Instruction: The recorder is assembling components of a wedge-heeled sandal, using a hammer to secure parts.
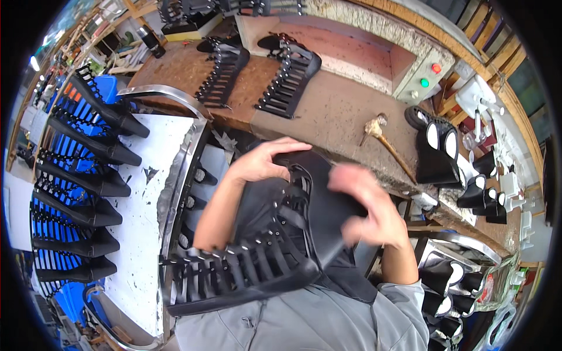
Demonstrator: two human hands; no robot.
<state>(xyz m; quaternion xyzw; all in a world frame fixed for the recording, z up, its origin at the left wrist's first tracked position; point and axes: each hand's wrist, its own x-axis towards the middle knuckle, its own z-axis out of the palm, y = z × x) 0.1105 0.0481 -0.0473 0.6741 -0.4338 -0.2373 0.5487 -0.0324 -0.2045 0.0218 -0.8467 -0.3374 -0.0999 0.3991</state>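
Boot near centre, against the grey jacket, likely for support | left hand pinching its far end, apparently steadying | right hand spread at its right side, blurred, contact unclear

R of 2 hands blurred; grey jacket cut off @ btm.

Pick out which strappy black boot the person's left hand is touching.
The boot against the person's grey top, left hand at its foot end; the others, in the row at left or around the workbench, lie apart from that hand.
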